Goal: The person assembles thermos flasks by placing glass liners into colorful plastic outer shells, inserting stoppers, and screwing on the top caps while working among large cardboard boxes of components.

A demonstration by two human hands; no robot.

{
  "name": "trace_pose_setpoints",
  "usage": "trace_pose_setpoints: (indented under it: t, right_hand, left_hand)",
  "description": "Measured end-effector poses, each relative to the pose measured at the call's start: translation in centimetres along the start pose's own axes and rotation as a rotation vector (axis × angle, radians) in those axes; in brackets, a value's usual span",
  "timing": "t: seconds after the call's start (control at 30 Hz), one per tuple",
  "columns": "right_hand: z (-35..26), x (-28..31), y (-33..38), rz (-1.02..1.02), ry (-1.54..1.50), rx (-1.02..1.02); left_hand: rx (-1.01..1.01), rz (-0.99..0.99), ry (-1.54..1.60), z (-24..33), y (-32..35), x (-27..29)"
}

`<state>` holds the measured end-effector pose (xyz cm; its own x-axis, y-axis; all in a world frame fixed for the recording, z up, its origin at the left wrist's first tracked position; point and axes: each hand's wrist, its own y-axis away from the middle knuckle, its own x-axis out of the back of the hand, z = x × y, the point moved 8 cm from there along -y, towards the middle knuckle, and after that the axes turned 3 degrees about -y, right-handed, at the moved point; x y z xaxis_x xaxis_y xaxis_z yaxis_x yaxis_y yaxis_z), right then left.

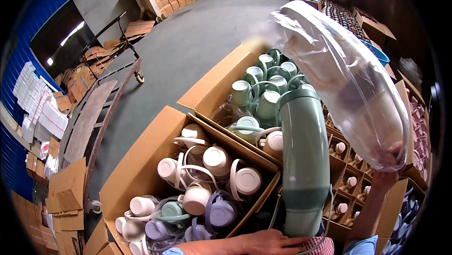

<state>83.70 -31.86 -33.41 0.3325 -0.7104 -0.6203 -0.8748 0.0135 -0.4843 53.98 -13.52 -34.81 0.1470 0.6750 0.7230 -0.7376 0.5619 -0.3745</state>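
Observation:
A glossy sage-green thermos flask (305,142) stands tilted in front of me, its wide end pointing away and its capped end close to me. My left hand (270,242) is closed around that near end, beside the thin carry handle (328,212); part of the grip is hidden. On the right, my right hand (389,175) grips the near end of a long, puffed-out clear plastic bag (343,76). The bag arches up and away, apart from the flask, and its far end is blurred.
Below stands a carton (141,161) of pink, lilac and green flasks. Beyond it is a carton (226,83) of green ones. A divided carton (343,170) holds white-capped bottles. Pink and blue items fill cartons at right. A flat trolley (94,123) stands left, near flattened cardboard (68,186).

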Motion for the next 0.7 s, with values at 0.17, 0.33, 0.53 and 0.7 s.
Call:
trace_pose_setpoints:
  t: [0.17,0.33,0.53,0.7]
  right_hand:
    - [2.4,-1.0,-0.7,-0.237,-0.043,-0.031]
    - [4.7,-2.3,-1.9,-0.314,-0.103,-0.045]
    - [5.7,-4.0,-4.0,-0.573,-0.201,-0.288]
    - [7.0,-4.3,-6.1,-0.567,-0.191,-0.393]
  left_hand:
    - [0.213,0.162,0.248,-8.2,2.3,8.4]
    - [1.127,0.914,0.136,-32.9,10.9,21.5]
    - [1.555,0.054,-0.433,-50.1,14.7,18.1]
    - [1.654,0.179,-0.479,-48.8,15.7,20.9]
